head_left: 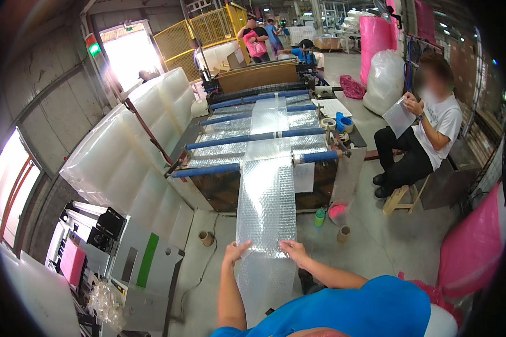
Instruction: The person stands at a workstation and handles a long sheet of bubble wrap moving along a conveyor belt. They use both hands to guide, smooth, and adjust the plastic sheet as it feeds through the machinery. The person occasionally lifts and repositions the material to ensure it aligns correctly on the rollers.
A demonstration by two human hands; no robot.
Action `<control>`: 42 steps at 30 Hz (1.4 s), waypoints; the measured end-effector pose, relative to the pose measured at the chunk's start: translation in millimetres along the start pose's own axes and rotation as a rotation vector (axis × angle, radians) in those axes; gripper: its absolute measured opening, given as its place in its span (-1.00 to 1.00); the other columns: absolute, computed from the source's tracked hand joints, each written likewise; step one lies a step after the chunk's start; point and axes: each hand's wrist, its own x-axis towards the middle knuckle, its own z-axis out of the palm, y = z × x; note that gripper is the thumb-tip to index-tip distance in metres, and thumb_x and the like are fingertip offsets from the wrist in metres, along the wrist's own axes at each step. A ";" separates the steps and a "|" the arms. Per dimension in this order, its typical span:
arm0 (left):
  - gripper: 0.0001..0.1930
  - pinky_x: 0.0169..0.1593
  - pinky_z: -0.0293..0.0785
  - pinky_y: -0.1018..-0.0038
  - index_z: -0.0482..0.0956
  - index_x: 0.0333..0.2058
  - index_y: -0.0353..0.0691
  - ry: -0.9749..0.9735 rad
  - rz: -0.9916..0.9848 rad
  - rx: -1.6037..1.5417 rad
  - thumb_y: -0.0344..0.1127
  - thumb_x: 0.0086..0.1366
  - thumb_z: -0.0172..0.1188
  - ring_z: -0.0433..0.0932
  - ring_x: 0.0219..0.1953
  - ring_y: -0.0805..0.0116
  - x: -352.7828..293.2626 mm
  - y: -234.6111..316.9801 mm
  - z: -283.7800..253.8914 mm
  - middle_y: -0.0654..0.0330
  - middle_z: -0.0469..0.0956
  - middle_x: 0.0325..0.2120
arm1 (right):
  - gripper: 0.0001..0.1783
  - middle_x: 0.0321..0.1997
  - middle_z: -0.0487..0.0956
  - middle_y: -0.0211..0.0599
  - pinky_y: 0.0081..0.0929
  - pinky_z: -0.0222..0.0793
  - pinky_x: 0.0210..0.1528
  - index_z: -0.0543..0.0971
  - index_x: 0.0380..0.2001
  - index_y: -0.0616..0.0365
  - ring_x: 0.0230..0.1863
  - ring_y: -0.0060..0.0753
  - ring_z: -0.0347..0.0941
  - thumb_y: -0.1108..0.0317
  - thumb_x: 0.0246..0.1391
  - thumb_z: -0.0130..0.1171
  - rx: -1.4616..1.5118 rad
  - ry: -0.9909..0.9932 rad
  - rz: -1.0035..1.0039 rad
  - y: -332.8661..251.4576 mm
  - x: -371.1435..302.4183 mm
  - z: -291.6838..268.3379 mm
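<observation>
A long strip of clear bubble wrap (267, 196) comes off the machine (208, 188) ahead and hangs down toward me. My left hand (236, 251) pinches its left edge between thumb and fingers. On the opposite edge, my right hand (294, 253) grips the film at about the same height. Between both hands the sheet is held fairly flat, and its lower end continues downward in front of my body. Upstream, the strip passes around blue rollers (258, 137) on the machine bed.
Wrapped bales (118, 151) line the left side. A green bottle (320, 218), a pink-filled bucket (338, 210) and cardboard cores (343, 233) stand on the floor. At right, a person (421, 118) sits on a wooden stool (406, 197) holding a clear sheet. Pink film (472, 241) bulges nearby.
</observation>
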 end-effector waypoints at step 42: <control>-0.45 -0.20 0.29 0.31 0.34 -0.24 -0.32 0.292 0.029 0.202 0.10 0.01 -0.01 0.40 -0.23 0.02 5.1 -163.0 51.8 -0.13 0.42 -0.32 | -0.72 -0.71 0.46 -0.41 -0.62 0.21 -0.58 0.53 -0.67 0.18 -0.67 -0.64 0.29 0.18 -0.36 0.28 -0.491 0.097 0.222 68.5 38.2 -22.7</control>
